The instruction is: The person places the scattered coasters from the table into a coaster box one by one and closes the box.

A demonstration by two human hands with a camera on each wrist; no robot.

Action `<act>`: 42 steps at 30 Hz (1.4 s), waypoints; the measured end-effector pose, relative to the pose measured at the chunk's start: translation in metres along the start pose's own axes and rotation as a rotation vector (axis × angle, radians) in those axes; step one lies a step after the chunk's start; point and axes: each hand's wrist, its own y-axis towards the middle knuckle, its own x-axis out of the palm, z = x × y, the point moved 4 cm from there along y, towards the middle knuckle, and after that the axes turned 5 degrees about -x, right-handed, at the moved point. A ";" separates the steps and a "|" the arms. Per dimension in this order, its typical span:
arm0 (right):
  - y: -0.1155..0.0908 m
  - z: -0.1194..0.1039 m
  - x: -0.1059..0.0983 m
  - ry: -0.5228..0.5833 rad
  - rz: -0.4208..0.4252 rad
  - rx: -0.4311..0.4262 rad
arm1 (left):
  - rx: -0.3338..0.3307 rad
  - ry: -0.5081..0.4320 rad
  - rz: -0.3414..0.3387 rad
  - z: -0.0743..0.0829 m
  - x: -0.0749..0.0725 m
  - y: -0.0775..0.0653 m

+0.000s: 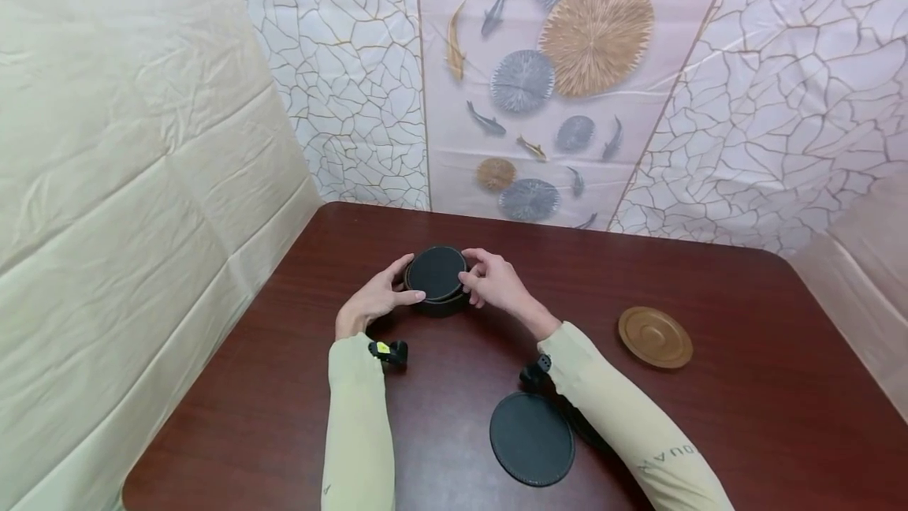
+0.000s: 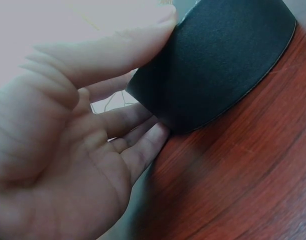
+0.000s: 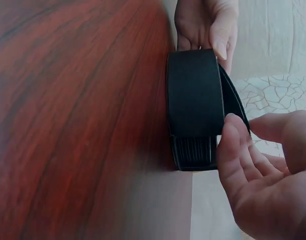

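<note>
A round black coaster holder (image 1: 441, 309) stands on the table with a black coaster (image 1: 436, 273) over its top. In the right wrist view that coaster (image 3: 235, 97) is tilted, its near side raised off the rim. A stack of thin coasters (image 3: 195, 151) shows through the gap in the holder's wall. My right hand (image 1: 496, 284) pinches the tilted coaster's edge between thumb and fingers. On the opposite side, my left hand (image 1: 373, 300) holds the holder, thumb at the top rim and fingers around the wall, as the left wrist view shows.
A second black coaster (image 1: 532, 440) lies flat near the front of the table. Another dark item (image 1: 587, 426) is partly hidden under my right sleeve. A round golden-brown dish (image 1: 655, 337) lies at the right. Fabric-covered walls stand behind and at the sides.
</note>
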 end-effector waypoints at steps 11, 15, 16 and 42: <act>-0.017 -0.001 -0.011 -0.069 -0.078 -0.007 | 0.005 0.003 -0.014 -0.001 0.003 0.001; -0.032 -0.002 -0.021 -0.103 -0.119 -0.022 | 0.003 -0.002 -0.016 0.000 0.002 -0.001; -0.035 -0.003 -0.024 -0.110 -0.130 -0.028 | 0.002 0.000 -0.014 0.000 0.002 -0.002; -0.123 -0.009 -0.082 -0.470 -0.243 -0.213 | 0.016 0.030 -0.003 0.000 0.001 -0.003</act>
